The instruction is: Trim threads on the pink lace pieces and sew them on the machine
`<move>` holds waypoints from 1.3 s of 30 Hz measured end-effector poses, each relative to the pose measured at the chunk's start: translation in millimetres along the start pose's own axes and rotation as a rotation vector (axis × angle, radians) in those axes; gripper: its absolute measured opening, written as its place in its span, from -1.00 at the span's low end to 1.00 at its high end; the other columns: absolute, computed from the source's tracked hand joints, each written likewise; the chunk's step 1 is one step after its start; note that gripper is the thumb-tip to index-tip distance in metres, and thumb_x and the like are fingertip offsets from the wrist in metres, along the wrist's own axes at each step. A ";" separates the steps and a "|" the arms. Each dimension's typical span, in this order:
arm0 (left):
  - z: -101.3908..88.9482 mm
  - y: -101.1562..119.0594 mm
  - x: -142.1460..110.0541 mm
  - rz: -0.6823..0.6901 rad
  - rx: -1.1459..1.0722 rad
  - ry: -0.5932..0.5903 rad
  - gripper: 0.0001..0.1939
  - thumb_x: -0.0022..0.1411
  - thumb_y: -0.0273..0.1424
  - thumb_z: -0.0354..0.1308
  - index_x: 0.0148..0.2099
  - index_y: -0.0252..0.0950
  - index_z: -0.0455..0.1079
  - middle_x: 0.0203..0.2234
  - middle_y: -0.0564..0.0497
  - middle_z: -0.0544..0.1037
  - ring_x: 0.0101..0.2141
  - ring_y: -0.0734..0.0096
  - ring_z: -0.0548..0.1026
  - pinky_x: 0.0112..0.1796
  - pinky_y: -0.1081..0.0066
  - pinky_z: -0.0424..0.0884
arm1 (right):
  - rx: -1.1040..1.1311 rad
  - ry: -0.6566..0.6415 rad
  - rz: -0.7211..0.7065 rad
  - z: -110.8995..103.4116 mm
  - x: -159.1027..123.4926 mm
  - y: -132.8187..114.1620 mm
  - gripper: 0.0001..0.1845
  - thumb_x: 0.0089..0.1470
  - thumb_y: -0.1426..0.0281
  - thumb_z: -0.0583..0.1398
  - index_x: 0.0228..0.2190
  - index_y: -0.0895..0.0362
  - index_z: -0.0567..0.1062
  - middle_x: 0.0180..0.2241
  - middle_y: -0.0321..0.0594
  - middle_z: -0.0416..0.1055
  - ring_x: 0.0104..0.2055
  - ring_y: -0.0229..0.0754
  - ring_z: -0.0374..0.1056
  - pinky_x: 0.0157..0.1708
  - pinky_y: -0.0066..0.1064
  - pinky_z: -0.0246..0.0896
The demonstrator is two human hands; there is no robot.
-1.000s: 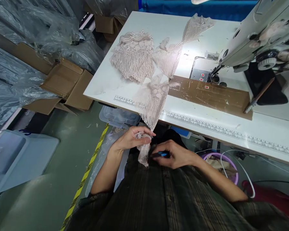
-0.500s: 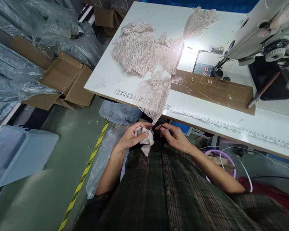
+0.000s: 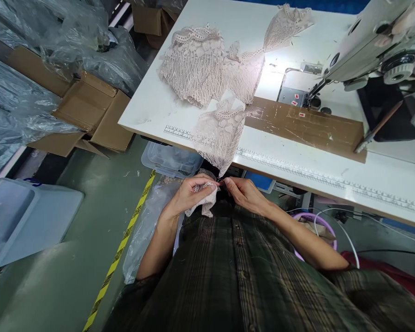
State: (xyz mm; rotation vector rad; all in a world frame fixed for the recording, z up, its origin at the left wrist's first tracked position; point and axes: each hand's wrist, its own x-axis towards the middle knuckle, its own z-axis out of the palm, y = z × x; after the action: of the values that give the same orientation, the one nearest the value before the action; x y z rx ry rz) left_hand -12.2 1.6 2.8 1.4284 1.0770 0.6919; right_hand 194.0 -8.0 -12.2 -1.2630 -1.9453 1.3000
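Observation:
My left hand (image 3: 190,193) is closed around a bunched piece of pale lace fabric (image 3: 207,199) at the table's front edge. Its thumb and fingertips pinch the cloth. My right hand (image 3: 244,192) is closed close beside it, fingertips nearly meeting the left ones. Thread snips are in the right hand, mostly hidden by the fingers; only a dark tip shows. Just above both hands, the narrow end of another lace piece (image 3: 221,131) hangs over the table edge. That piece links to a chain of lace pieces (image 3: 244,76) lying on the tabletop.
A sewing machine (image 3: 370,46) stands on the right of the white table (image 3: 148,110). Brown tape-covered card (image 3: 304,131) lies before its needle. A heaped lace bundle (image 3: 193,69) sits at left. Boxes (image 3: 90,108), a plastic bin (image 3: 31,216) and a purple basket (image 3: 314,216) are around.
My right hand has moved slightly left, up against the left fingertips, and the snips' blue part is now hidden. The lace in my left hand has shifted left and lies more folded.

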 end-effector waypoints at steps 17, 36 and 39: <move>2.9 8.6 -5.0 -0.257 -0.229 0.083 -0.69 0.07 -0.19 0.30 -0.30 -0.37 0.53 -0.43 -0.01 0.58 -0.43 0.44 0.49 -0.39 0.52 0.36 | 0.108 0.059 0.137 10.5 -9.1 -11.1 -0.36 0.29 -0.04 -0.16 -0.36 0.17 0.44 -0.57 -0.32 0.21 -0.53 -0.28 0.12 -0.45 -0.42 -0.02; 8.1 0.4 -7.8 -0.269 -0.285 0.099 -0.66 0.03 -0.17 0.33 -0.33 -0.38 0.50 -0.46 0.02 0.53 -0.45 0.49 0.44 -0.39 0.54 0.33 | 0.023 0.155 0.066 29.1 1.5 3.3 -0.52 0.28 0.05 -0.11 -0.52 0.10 0.19 -0.58 -0.35 0.09 -0.53 -0.30 -0.01 -0.49 -0.41 -0.13; 4.7 -15.7 -5.3 -0.292 -0.262 0.085 -0.62 0.06 -0.14 0.30 -0.25 -0.38 0.50 -0.44 -0.01 0.55 -0.45 0.46 0.46 -0.41 0.53 0.34 | 0.271 0.002 0.036 37.7 3.5 18.1 -0.54 0.22 -0.04 -0.06 -0.42 0.09 0.19 -0.53 -0.37 0.12 -0.50 -0.31 0.07 -0.48 -0.46 0.00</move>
State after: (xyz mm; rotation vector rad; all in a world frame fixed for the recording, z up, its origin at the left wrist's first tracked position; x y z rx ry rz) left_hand -13.6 -6.4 -12.4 1.0021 1.1845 0.6583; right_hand 170.8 -19.8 -45.1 -1.1671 -1.6827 1.5196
